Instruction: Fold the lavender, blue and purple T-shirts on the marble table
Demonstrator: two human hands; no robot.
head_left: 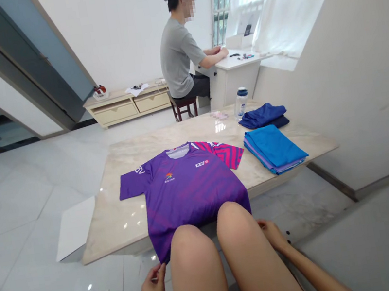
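Note:
A purple short-sleeved T-shirt [190, 190] lies front side up on the marble-topped table [115, 227], its collar facing away from me. One sleeve has a pink zigzag pattern, and the lower part hangs over the near table edge. Outside my left knee, my left hand [154, 289] pinches the shirt's left hem corner. My right hand [273, 235] is closed beside my right knee, at the opposite hem corner; the knee partly hides the cloth there. Between the hands, my knees cover the middle of the hem.
To the right lies a folded stack of blue and lilac clothes [276, 147], with folded navy clothing [263, 116] behind it. A clear water bottle [241, 102] stands near the far edge. Beyond, a person [180, 54] sits at a white desk [240, 62]. A grey sofa [379, 239] is at right.

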